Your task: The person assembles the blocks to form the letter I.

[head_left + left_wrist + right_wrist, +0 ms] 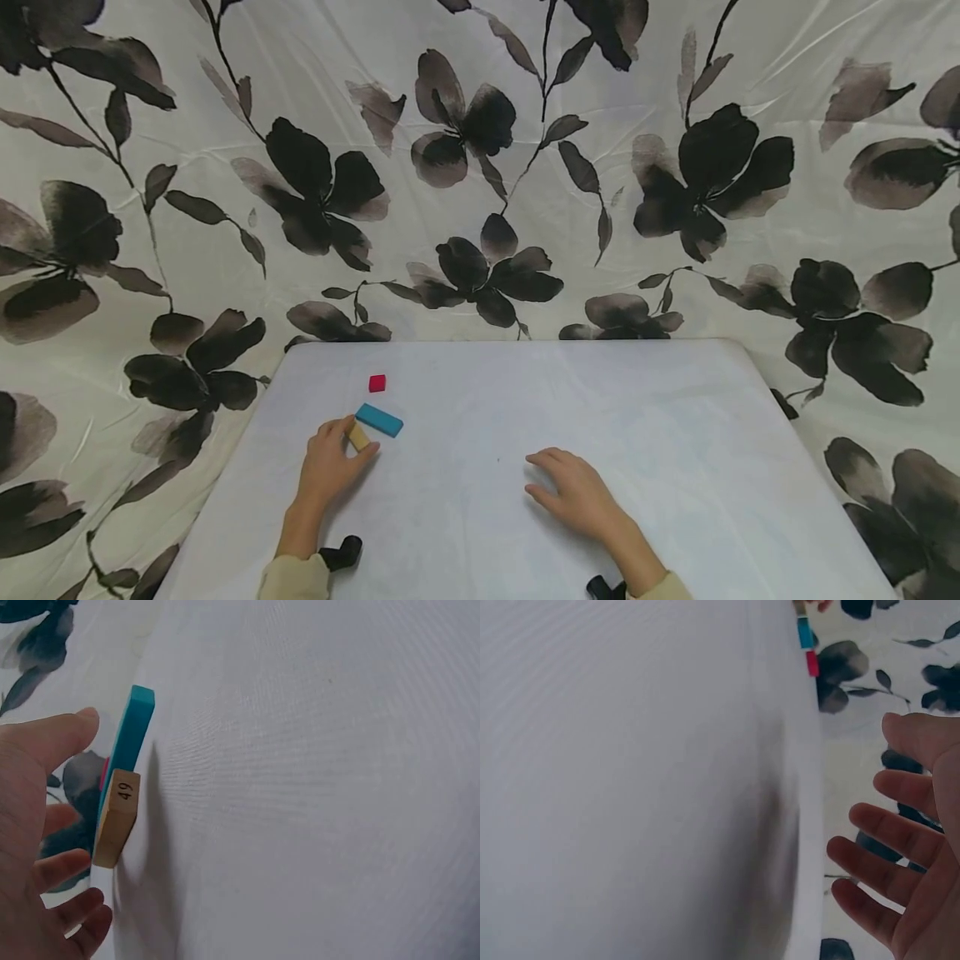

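My left hand [330, 460] is spread around a small wooden block [359, 437] on the white table, its thumb and fingertips close to the block's ends. In the left wrist view the wooden block [118, 817] shows a printed number on one end, and a gap lies between the thumb [71, 735] and the block. Right behind it is a longer blue block [379, 420], lying at a slant. A red block [377, 383] sits farther back. My right hand [573, 492] is held over the table's right half with relaxed fingers, holding nothing.
The white table [480, 533] ends at a straight far edge. Beyond it hangs a pale cloth [585, 192] with dark flowers. Black straps with a dark knob [345, 552] show at the left wrist.
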`<action>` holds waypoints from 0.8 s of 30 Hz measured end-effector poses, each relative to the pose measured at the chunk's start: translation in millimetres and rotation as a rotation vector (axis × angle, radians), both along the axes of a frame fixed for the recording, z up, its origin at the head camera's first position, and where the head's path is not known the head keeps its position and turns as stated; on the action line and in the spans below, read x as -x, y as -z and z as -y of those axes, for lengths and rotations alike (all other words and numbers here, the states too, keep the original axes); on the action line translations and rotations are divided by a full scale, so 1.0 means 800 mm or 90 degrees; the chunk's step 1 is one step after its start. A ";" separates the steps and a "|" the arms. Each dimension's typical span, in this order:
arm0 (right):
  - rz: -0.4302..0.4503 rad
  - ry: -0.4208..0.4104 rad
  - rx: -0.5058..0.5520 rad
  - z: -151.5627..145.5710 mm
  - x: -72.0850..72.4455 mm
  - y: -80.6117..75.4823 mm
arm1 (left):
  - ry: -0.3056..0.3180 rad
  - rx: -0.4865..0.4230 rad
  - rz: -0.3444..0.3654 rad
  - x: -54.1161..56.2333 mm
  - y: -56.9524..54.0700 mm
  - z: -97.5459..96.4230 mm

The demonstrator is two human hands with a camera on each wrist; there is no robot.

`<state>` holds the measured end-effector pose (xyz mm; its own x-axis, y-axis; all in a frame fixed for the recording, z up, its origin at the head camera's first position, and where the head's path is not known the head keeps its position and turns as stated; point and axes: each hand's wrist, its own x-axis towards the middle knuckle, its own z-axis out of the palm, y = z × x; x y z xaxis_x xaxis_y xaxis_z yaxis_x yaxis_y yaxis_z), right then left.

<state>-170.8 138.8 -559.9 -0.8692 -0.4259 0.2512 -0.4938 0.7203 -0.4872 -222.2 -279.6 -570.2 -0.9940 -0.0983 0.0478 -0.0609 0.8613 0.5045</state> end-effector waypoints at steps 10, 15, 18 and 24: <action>0.030 -0.019 0.048 0.024 0.006 -0.011 | -0.032 -0.004 -0.015 0.010 0.011 -0.002; 0.045 -0.031 0.060 0.036 0.001 -0.004 | -0.051 0.009 -0.010 0.004 0.015 -0.007; 0.059 -0.037 0.064 0.041 0.000 -0.002 | -0.059 0.019 -0.010 0.006 0.021 -0.011; 0.051 -0.045 0.068 0.048 0.009 -0.007 | -0.068 0.022 -0.022 0.025 0.018 -0.015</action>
<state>-177.6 100.2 -554.4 -0.8570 -0.4616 0.2293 -0.4980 0.6269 -0.5992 -242.1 -267.8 -584.9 -0.9758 -0.2006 0.0866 -0.1360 0.8680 0.4775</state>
